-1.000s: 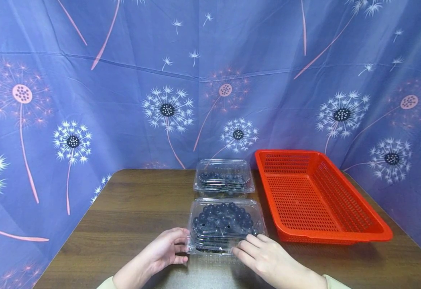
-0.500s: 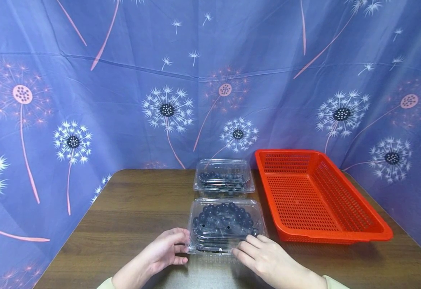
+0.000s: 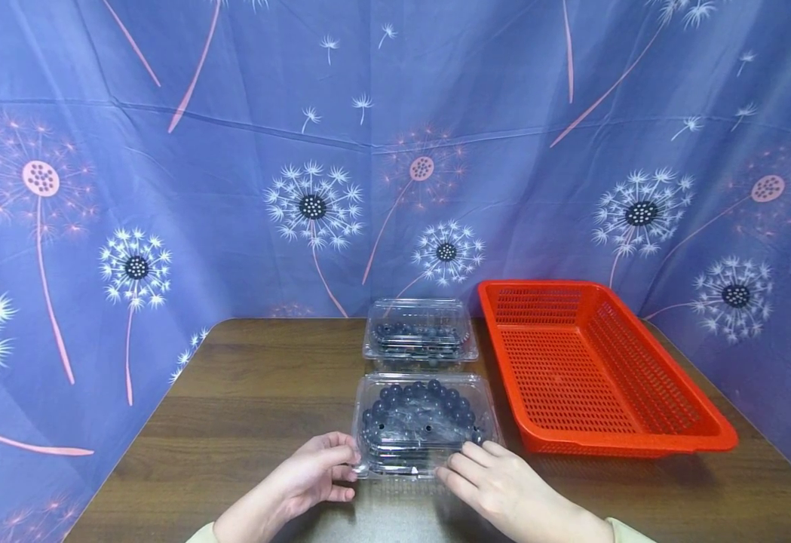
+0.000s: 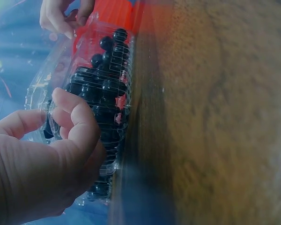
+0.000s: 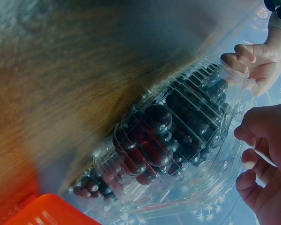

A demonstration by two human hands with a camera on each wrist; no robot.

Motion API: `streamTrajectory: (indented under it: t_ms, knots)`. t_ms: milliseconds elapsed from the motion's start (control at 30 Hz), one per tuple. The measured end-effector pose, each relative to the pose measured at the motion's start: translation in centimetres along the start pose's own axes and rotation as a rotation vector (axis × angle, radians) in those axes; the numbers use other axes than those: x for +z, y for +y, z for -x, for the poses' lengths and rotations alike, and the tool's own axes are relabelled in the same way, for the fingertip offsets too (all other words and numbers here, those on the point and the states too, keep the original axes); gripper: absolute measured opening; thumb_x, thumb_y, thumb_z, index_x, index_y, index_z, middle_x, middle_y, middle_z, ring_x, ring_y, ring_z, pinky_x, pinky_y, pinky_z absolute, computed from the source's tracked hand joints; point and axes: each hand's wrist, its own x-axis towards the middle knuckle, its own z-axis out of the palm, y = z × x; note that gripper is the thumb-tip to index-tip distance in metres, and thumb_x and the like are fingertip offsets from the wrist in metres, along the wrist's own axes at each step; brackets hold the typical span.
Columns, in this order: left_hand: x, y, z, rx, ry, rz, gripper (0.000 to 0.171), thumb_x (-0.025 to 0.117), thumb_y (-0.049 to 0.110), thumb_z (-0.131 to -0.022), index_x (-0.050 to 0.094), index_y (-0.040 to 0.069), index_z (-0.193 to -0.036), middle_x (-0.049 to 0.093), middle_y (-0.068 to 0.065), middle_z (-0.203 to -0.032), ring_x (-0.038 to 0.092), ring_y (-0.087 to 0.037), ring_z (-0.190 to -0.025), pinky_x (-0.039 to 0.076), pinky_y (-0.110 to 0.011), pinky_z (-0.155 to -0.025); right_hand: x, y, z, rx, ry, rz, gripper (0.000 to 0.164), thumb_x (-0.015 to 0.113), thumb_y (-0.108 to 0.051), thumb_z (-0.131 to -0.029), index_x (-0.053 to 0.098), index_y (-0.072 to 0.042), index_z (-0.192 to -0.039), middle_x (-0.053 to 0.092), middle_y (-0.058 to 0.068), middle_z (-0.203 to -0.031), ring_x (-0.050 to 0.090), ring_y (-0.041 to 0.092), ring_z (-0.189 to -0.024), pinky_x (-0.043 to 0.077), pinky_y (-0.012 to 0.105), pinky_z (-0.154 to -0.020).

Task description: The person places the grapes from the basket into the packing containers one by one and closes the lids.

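A clear plastic clamshell box (image 3: pixel 429 445) of dark round grapes (image 3: pixel 395 396) sits on the wooden table in front of me, its lid down. My left hand (image 3: pixel 317 471) pinches the rim at the near left corner between thumb and index finger, the other fingers loosely bent. At the near right corner my right hand (image 3: pixel 497 483) holds the rim with bent fingers; its thumb is hidden in the head view. The right wrist view has the right hand (image 5: pixel 269 159) at the lid's edge and the grapes (image 5: pixel 154 140) through the ribbed wall.
Directly behind stands a second clear clamshell box (image 3: pixel 422 305) with dark grapes inside. A red perforated plastic basket (image 3: pixel 629 445) is to the right, nothing visible in it. A blue dandelion-print cloth (image 3: pixel 232 188) hangs behind the wooden table (image 3: pixel 252 392).
The left thumb and index finger have shifted slightly onto the box's corner, and the lid's reflections have changed. The right hand stays in place.
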Motion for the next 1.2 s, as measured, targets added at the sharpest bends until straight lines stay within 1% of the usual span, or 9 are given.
streamTrajectory:
  t_ms: [133,300,533,667,767,833,900,1067,1200]
  knots:
    - [0.1,0.0,-0.1,0.006,0.012,-0.011,0.021,0.054,0.005,-0.080,0.043,0.008,-0.097,0.052,-0.001,-0.084,0.052,-0.010,-0.069,0.051,-0.024,-0.060,0.0,0.0,0.0,0.003,0.005,0.007,0.031,0.040,-0.010,-0.085,0.064,-0.015,-0.104,0.057,-0.007,-0.089,0.052,0.011,-0.080,0.039,0.024,-0.064]
    - [0.1,-0.2,-0.2,0.009,0.030,-0.029,0.024,0.055,0.004,-0.079,0.041,0.008,-0.098,0.052,-0.001,-0.082,0.052,-0.009,-0.068,0.050,-0.024,-0.059,-0.1,0.0,0.0,0.004,0.007,0.001,0.032,0.040,-0.009,-0.084,0.064,-0.015,-0.104,0.057,-0.006,-0.090,0.052,0.011,-0.080,0.039,0.024,-0.064]
    - [0.1,-0.2,-0.3,0.017,0.019,-0.038,0.026,0.055,0.003,-0.079,0.041,0.007,-0.099,0.051,0.000,-0.080,0.051,-0.008,-0.067,0.050,-0.024,-0.059,-0.2,0.1,0.0,-0.002,0.014,0.003,0.031,0.038,-0.010,-0.088,0.064,-0.015,-0.105,0.057,-0.006,-0.089,0.053,0.012,-0.080,0.038,0.026,-0.064]
    - [0.1,0.0,-0.2,0.020,0.017,-0.044,0.026,0.055,0.003,-0.079,0.040,0.007,-0.100,0.050,0.000,-0.080,0.051,-0.008,-0.067,0.050,-0.024,-0.059,-0.4,0.1,-0.2,0.004,0.019,-0.003,0.030,0.040,-0.011,-0.086,0.064,-0.015,-0.104,0.058,-0.006,-0.088,0.052,0.012,-0.079,0.038,0.026,-0.064]
    - [0.1,0.0,-0.2,0.018,0.019,-0.045,0.026,0.056,0.003,-0.079,0.040,0.007,-0.100,0.050,0.000,-0.079,0.051,-0.008,-0.067,0.050,-0.024,-0.059,-0.7,0.1,-0.3,0.012,0.035,-0.011,0.030,0.038,-0.010,-0.091,0.065,-0.015,-0.104,0.058,-0.006,-0.088,0.053,0.013,-0.078,0.039,0.026,-0.065]
    - [0.1,0.0,-0.2,0.018,0.020,-0.044,0.027,0.056,0.003,-0.079,0.040,0.007,-0.100,0.050,0.000,-0.078,0.051,-0.008,-0.067,0.049,-0.024,-0.059,-1.0,0.1,-0.4,0.021,0.038,-0.020,0.034,0.032,-0.010,-0.096,0.065,-0.015,-0.103,0.058,-0.007,-0.088,0.052,0.012,-0.078,0.038,0.026,-0.065]
    - [0.1,0.0,-0.2,0.018,0.020,-0.044,0.027,0.056,0.003,-0.078,0.040,0.007,-0.100,0.050,0.001,-0.078,0.051,-0.008,-0.067,0.049,-0.024,-0.059,-1.2,0.2,-0.5,0.023,0.057,-0.028,0.037,0.029,-0.010,-0.099,0.065,-0.015,-0.102,0.057,-0.007,-0.087,0.052,0.012,-0.077,0.039,0.025,-0.066]
    - [0.0,0.0,-0.3,0.019,0.020,-0.045,0.027,0.055,0.003,-0.078,0.040,0.006,-0.100,0.050,0.001,-0.076,0.051,-0.008,-0.067,0.049,-0.025,-0.059,-1.7,0.5,-0.8,0.031,0.088,-0.029,0.037,0.029,-0.009,-0.099,0.065,-0.015,-0.098,0.057,-0.007,-0.085,0.052,0.012,-0.076,0.040,0.026,-0.066]
    - [0.0,-0.1,-0.4,0.021,0.019,-0.046,0.028,0.055,0.003,-0.078,0.040,0.006,-0.101,0.051,0.002,-0.075,0.051,-0.008,-0.067,0.049,-0.025,-0.059,-2.1,0.8,-0.8,0.050,0.112,-0.028,0.036,0.030,-0.010,-0.098,0.065,-0.015,-0.094,0.058,-0.007,-0.084,0.053,0.013,-0.076,0.040,0.026,-0.062]
